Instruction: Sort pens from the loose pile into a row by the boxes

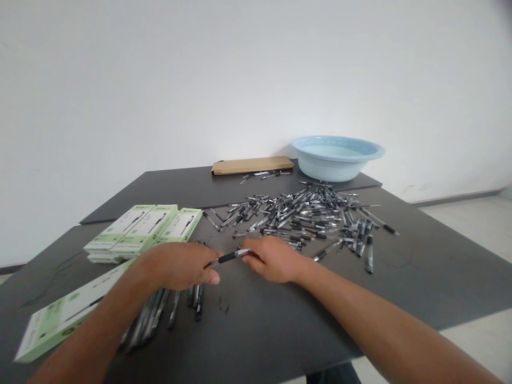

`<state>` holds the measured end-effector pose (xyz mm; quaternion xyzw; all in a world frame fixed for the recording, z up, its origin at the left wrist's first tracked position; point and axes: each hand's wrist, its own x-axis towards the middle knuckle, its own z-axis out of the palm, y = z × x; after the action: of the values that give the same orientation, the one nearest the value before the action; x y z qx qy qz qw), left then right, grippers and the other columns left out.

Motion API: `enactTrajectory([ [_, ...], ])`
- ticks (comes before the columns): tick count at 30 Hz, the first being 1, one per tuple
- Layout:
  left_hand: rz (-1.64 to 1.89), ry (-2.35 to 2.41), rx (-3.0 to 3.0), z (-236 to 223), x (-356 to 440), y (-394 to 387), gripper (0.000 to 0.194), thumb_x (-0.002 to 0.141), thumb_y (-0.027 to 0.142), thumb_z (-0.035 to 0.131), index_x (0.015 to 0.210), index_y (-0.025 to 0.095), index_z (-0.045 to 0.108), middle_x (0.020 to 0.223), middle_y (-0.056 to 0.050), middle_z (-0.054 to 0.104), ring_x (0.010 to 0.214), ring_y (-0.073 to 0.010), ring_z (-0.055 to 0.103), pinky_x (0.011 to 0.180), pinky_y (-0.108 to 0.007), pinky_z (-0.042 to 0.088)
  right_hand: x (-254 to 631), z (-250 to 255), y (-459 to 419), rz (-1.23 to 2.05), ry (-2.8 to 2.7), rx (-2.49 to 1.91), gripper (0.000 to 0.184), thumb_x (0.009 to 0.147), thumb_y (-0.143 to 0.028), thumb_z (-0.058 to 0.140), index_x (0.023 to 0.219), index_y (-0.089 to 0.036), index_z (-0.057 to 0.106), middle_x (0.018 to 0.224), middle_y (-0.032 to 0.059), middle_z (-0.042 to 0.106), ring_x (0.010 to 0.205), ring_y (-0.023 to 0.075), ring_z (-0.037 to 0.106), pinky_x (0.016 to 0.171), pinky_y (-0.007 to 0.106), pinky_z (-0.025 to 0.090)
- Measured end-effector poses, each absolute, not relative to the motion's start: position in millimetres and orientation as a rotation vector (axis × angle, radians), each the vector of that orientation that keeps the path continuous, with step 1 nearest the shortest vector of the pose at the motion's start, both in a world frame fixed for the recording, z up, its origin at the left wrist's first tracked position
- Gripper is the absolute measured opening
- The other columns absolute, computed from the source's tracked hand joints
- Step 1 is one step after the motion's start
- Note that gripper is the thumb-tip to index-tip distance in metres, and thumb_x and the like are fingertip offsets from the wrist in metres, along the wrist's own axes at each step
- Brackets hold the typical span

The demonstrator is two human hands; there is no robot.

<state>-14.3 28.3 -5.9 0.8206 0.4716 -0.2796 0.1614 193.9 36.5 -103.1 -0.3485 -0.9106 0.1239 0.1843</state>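
Black-gripped, a pen (227, 258) slants gently up to the right just below the frame's centre, its lower end pinched in the left hand (182, 264), its higher end in the right hand (274, 260), above the desk (256, 330).

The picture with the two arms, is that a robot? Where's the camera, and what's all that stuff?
No robot here! These are a person's bare hands, seen by a camera worn on that person's head, looking forward and down. The left hand and right hand hold one pen between them. On the dark table lie a big messy pile of pens, a smaller group of pens near the left arm, and white-and-green boxes. At the back are a flat brown cardboard piece and a light blue basin.
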Motion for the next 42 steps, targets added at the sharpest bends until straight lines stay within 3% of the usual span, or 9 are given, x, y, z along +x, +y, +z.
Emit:
enactTrajectory([
  [7, -0.741, 1.338, 2.381, -13, -25, 35, 0.054, 0.089, 0.043, 0.045, 0.136, 0.017, 0.05, 0.118, -0.017, 0.067, 0.104, -0.0311, 0.063, 0.082, -0.037, 0.049, 192, -100, 33, 0.356, -2.657, -0.992, 0.017, 0.091, -0.03, 0.049, 0.097, -0.02, 0.062, 0.085, 0.0058, 0.069, 0.075, 0.0188, 0.063, 0.062, 0.026, 0.036],
  [13, -0.819, 1.373, 2.357, -12, -19, 33, 0.055, 0.089, 0.043, 0.045, 0.136, 0.016, 0.05, 0.12, -0.018, 0.065, 0.106, -0.0331, 0.062, 0.084, -0.041, 0.048, 191, -103, 31, 0.091, -2.634, -1.29, 0.024, 0.089, -0.033, 0.05, 0.109, -0.02, 0.057, 0.094, 0.01, 0.07, 0.081, 0.0258, 0.066, 0.064, 0.032, 0.044],
  [17, -0.815, 1.392, 2.353, -10, -16, 31, 0.059, 0.089, 0.043, 0.046, 0.14, 0.015, 0.046, 0.124, -0.019, 0.063, 0.108, -0.032, 0.061, 0.085, -0.038, 0.047, 197, -108, 38, 0.092, -2.655, -1.421, 0.026, 0.086, -0.032, 0.054, 0.108, -0.019, 0.057, 0.099, 0.012, 0.069, 0.086, 0.0268, 0.067, 0.066, 0.032, 0.047],
  [25, -0.828, 1.399, 2.327, -6, -15, 30, 0.058, 0.089, 0.043, 0.046, 0.14, 0.015, 0.046, 0.128, -0.017, 0.061, 0.111, -0.0321, 0.059, 0.087, -0.038, 0.047, 206, -111, 54, 0.198, -2.605, -1.468, 0.02, 0.089, -0.029, 0.05, 0.103, -0.021, 0.061, 0.098, 0.0098, 0.07, 0.087, 0.0245, 0.066, 0.067, 0.03, 0.043],
  [30, -0.817, 1.416, 2.33, -4, -18, 31, 0.058, 0.09, 0.045, 0.045, 0.142, 0.018, 0.044, 0.134, -0.015, 0.057, 0.118, -0.0314, 0.055, 0.09, -0.037, 0.045, 244, -91, 79, 0.118, -2.237, -1.614, 0.023, 0.093, -0.028, 0.043, 0.104, -0.022, 0.061, 0.093, 0.0066, 0.071, 0.084, 0.0206, 0.063, 0.068, 0.028, 0.038],
  [35, -0.848, 1.403, 2.316, -7, -19, 33, 0.06, 0.091, 0.044, 0.045, 0.144, 0.017, 0.042, 0.135, -0.016, 0.056, 0.119, -0.0319, 0.054, 0.091, -0.038, 0.045, 292, -84, 103, 0.043, -2.012, -1.806, 0.022, 0.091, -0.028, 0.045, 0.1, -0.018, 0.064, 0.088, 0.0074, 0.069, 0.079, 0.0197, 0.06, 0.068, 0.027, 0.036],
  [42, -0.833, 1.394, 2.346, -14, -20, 38, 0.062, 0.09, 0.045, 0.044, 0.144, 0.014, 0.041, 0.134, -0.017, 0.057, 0.117, -0.0319, 0.056, 0.092, -0.038, 0.045, 327, -82, 113, 0.152, -2.112, -1.84, 0.017, 0.086, -0.026, 0.051, 0.084, -0.016, 0.065, 0.083, 0.0074, 0.068, 0.074, 0.017, 0.057, 0.064, 0.026, 0.034],
])
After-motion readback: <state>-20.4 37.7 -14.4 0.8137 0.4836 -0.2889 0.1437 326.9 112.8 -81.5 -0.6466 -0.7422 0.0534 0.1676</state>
